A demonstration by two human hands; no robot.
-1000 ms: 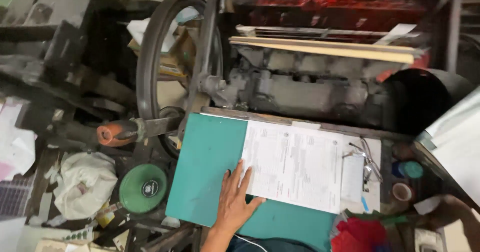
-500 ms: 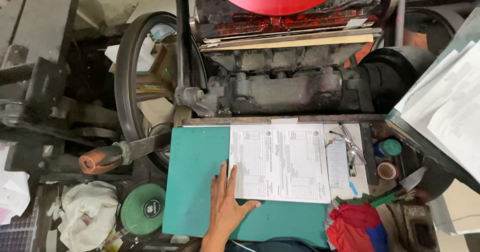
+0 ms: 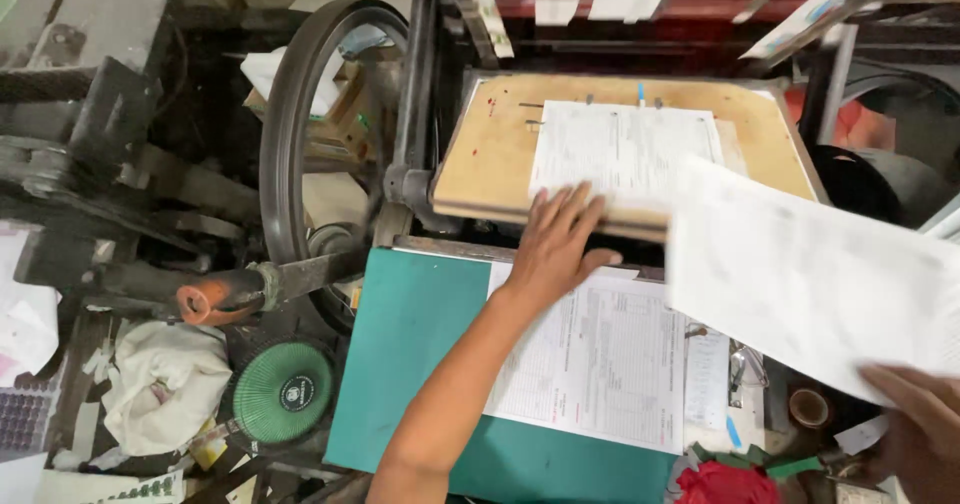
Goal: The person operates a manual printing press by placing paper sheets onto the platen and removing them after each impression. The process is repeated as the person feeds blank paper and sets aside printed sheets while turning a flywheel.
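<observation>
1. The left hand reaches far across the green board, fingers spread flat and gripping nothing; the fingertips rest on the near edge of a printed sheet lying on the tan wooden platen of the press.
2. That printed sheet sits right of the platen's middle, its far edge under small pins.
3. The right hand, at the near right corner, pinches a loose sheet by its near edge; the sheet is blurred and hangs tilted over the right side of the scene, well apart from the platen sheet.
4. A stack of printed forms lies on the green board, just under the left forearm.
5. Left of the platen stands a large dark flywheel, upright.
6. Below it, a lever with an orange handle points left.
7. Near left, a round green disc lies beside a crumpled white rag.
8. A red cloth sits at the near edge, right of the board.
</observation>
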